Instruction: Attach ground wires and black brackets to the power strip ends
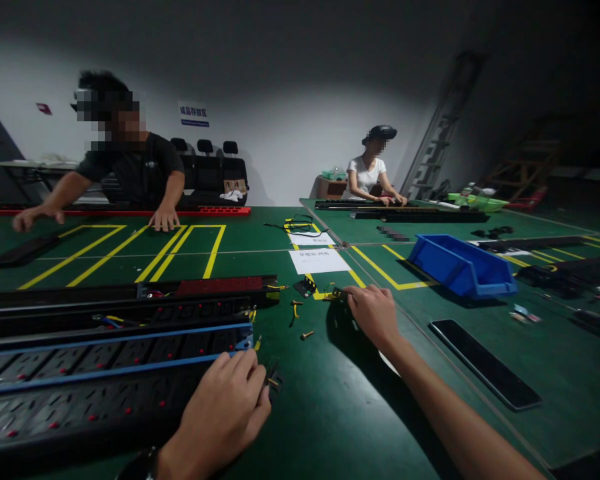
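Power strips (105, 360) lie lengthwise at left, their ends pointing right. The left hand (225, 403) curls by the nearest strip's (95, 410) end; I cannot tell whether it grips. Green table (305, 407) gives room between hands. The right hand (375, 310) pinches a small dark part (337, 293).

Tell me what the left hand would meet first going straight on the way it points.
Probably the screw: it lies roughly in line with the left hand, though depth is unclear and it might pass above.
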{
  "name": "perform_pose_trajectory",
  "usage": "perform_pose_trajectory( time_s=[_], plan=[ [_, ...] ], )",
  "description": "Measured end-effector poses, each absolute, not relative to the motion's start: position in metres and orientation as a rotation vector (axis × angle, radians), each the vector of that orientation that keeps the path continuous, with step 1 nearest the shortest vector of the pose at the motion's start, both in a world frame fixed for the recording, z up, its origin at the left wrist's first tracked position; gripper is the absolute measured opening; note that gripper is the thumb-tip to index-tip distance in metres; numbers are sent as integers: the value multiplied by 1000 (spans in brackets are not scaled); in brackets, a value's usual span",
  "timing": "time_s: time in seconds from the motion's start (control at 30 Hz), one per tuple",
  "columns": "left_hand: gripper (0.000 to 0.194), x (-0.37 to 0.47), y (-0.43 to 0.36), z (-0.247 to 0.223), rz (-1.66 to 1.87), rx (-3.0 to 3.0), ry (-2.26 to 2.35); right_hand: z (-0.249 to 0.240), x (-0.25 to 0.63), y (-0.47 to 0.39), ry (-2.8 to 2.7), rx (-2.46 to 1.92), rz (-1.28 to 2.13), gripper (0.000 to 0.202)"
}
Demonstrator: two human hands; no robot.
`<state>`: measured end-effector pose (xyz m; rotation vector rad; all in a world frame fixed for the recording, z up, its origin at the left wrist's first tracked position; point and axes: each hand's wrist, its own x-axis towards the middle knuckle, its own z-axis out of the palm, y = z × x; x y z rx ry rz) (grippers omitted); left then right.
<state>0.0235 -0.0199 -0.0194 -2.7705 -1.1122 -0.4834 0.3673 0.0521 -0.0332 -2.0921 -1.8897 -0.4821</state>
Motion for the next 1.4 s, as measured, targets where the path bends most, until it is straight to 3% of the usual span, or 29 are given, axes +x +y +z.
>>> perform_pose_trajectory(
  time_s=[0.2,0.43,1.0,1.17,1.4],
  plan=[
    [22,24,-19,-19,-449,-2762,-1107,-39,368,52,-1994,-2072,-421,33],
    [21,24,-20,-20,-472,-2747,-1095,-42,347,49,-2133,-1852,-444,46],
    [20,25,-22,-18,-455,-2786,-1175,-44,329,40,-2325,-1647,-218,15],
    [20,25,-23,-15,-478,-2771,-1221,-43,329,39,-2312,-1629,-158,14],
    [25,22,-20,-7,-828,-2714,-1385,-47,328,44,-1880,-1505,326,13]
  ],
)
